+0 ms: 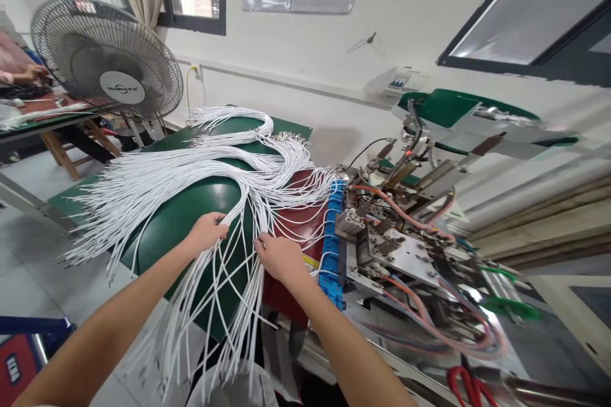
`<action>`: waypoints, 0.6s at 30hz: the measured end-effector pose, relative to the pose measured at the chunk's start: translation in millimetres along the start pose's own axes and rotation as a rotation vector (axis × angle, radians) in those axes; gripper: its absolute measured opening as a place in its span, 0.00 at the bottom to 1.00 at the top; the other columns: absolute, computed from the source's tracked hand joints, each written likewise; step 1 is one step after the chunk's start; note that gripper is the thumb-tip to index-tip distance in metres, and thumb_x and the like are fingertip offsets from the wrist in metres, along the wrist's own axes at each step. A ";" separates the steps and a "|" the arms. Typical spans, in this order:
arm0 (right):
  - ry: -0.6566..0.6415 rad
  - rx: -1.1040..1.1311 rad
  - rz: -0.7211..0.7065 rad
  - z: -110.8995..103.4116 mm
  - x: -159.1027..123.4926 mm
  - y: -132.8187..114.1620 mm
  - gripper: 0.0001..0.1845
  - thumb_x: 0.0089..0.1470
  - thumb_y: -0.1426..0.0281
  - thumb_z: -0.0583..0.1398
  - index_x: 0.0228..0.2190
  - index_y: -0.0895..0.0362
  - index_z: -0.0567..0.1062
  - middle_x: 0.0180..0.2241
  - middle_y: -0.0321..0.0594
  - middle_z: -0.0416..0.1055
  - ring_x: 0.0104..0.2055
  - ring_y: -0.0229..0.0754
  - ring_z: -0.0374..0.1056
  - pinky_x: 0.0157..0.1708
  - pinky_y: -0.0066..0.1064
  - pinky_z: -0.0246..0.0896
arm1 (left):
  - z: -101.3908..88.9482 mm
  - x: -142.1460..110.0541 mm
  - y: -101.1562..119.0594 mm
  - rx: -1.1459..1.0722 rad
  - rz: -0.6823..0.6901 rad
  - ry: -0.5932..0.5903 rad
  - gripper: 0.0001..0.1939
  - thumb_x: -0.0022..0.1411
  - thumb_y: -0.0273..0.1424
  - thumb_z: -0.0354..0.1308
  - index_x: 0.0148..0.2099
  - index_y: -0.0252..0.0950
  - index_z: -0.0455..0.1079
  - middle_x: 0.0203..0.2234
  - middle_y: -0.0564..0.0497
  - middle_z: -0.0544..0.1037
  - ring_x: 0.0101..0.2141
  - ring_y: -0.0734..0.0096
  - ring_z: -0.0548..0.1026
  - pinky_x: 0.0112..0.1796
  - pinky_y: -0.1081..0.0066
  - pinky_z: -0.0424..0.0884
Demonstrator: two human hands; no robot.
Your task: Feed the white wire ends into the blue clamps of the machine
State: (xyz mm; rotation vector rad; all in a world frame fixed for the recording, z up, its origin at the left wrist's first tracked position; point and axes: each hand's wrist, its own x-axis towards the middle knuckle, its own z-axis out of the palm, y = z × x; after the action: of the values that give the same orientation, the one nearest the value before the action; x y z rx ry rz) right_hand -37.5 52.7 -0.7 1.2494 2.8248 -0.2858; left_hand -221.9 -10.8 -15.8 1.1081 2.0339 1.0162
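Note:
My left hand [209,233] is closed around part of a bundle of long white cables [231,216], whose loose ends hang past the table's near edge. To its right, my right hand [273,253] pinches more strands of the same bundle, beside the red surface [303,203]. Many further white cables [143,172] lie fanned out to the left on the green tabletop [181,206]. At the right, several cables curve over to a row of blue holders [330,241] along the machine. Exactly how many strands each hand grips is hidden.
A metal machine [391,241] with orange hoses stands at the right, red-handled scissors [470,385] in front of it. A large fan [107,57] stands at the back left. Beyond it, a person's hand [33,73] is over another table. A blue frame [35,325] is lower left.

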 end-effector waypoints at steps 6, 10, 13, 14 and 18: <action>0.022 -0.082 -0.021 1.5 -19.6 18.2 0.15 0.56 0.61 0.48 0.39 0.53 0.68 0.31 0.42 0.73 0.33 0.45 0.70 0.28 0.31 0.56 | -6.0 -10.1 2.7 0.214 0.067 0.056 0.15 0.48 0.28 0.54 0.40 0.37 0.71 0.28 0.49 0.76 0.32 0.61 0.73 0.35 0.67 0.66; 0.025 -0.113 -0.042 5.9 -33.4 11.6 0.12 0.55 0.65 0.49 0.37 0.54 0.69 0.29 0.42 0.72 0.31 0.45 0.70 0.27 0.31 0.56 | 32.7 -34.3 17.3 0.317 0.281 0.053 0.17 0.52 0.29 0.54 0.46 0.37 0.66 0.47 0.45 0.68 0.51 0.57 0.62 0.51 0.62 0.56; 0.001 -0.097 -0.087 7.5 -45.8 11.2 0.13 0.55 0.63 0.49 0.36 0.54 0.70 0.31 0.42 0.71 0.31 0.46 0.70 0.27 0.32 0.57 | 54.8 -53.4 20.4 0.601 0.622 -0.148 0.10 0.55 0.26 0.51 0.41 0.34 0.66 0.42 0.43 0.69 0.46 0.57 0.65 0.48 0.58 0.61; -0.008 -0.088 -0.088 7.8 -50.3 12.8 0.13 0.55 0.63 0.49 0.35 0.54 0.71 0.31 0.42 0.70 0.31 0.45 0.69 0.27 0.32 0.57 | 57.6 -58.8 18.5 0.640 0.664 -0.184 0.09 0.56 0.25 0.50 0.40 0.34 0.66 0.41 0.43 0.69 0.44 0.58 0.67 0.46 0.59 0.63; 0.002 -0.055 -0.042 9.1 -69.2 24.8 0.13 0.55 0.65 0.50 0.32 0.56 0.73 0.35 0.45 0.68 0.34 0.45 0.68 0.30 0.32 0.59 | 47.6 -75.4 3.5 0.730 0.708 -0.200 0.14 0.60 0.26 0.46 0.49 0.35 0.63 0.47 0.42 0.66 0.47 0.58 0.66 0.46 0.57 0.64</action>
State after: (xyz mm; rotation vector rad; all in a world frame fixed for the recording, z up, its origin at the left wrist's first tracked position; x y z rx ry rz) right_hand 27.1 16.9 -5.8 1.1822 2.8427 -0.2072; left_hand -147.8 -59.2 -27.1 2.3132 1.9055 0.3851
